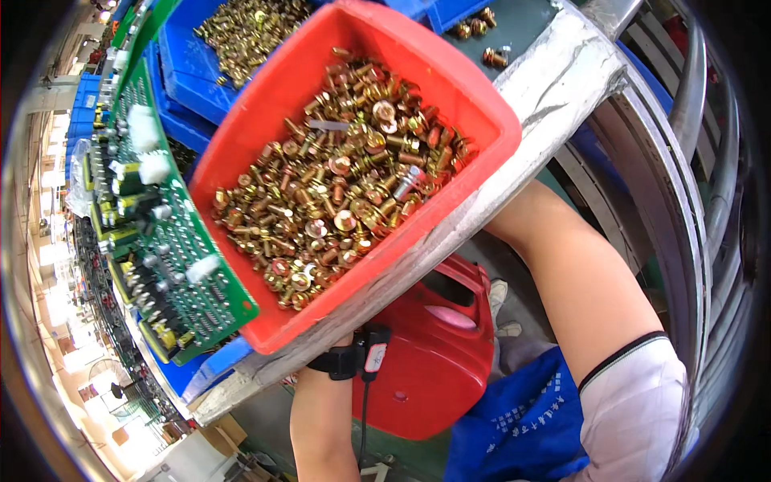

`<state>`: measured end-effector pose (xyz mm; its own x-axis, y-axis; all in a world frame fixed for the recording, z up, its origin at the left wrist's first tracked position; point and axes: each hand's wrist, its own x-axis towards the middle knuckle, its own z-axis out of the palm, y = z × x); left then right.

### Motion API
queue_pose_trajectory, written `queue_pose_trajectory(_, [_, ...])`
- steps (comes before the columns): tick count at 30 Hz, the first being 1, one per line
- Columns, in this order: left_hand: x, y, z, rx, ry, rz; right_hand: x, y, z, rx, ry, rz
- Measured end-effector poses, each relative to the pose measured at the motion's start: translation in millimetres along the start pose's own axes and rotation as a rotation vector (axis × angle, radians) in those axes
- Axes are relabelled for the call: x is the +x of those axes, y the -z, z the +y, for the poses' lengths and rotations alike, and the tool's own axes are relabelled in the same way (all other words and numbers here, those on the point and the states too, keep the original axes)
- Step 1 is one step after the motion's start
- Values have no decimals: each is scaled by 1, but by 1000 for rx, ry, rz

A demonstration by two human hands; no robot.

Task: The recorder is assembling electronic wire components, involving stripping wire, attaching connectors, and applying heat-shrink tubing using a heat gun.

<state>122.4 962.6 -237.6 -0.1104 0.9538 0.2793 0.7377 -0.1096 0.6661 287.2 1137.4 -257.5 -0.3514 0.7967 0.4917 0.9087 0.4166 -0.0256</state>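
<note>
A red plastic bin (474,88) full of brass-coloured screws and bolts (337,177) fills the middle, at the worn white edge of the workbench (554,80). My left forearm (321,426) rises from the lower edge, with a black strap (341,363) and a small device round the wrist. Past the strap, the bench edge and bin hide my left hand. From the lower right comes my right forearm (566,257), its far end passing behind the bench edge. My right hand is hidden there too. What either hand touches or holds cannot be seen.
Left of the bin, a green circuit board (193,273) stands tilted. Behind are blue bins (181,72), one with more screws; loose screws (495,57) lie on the bench. Below are a red plastic stool (426,369) and blue printed cloth (522,418). Metal rails (707,153) run along the right.
</note>
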Motion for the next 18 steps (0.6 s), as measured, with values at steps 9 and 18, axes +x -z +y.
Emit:
queue_pose_trajectory(9, [-3,3,-9,98,44,-27,-28,-34,-35,69,-13,-28])
queue_pose_trajectory(18, [-6,2,-18,151,40,-81,-70,-61,-56,80,-64,-51])
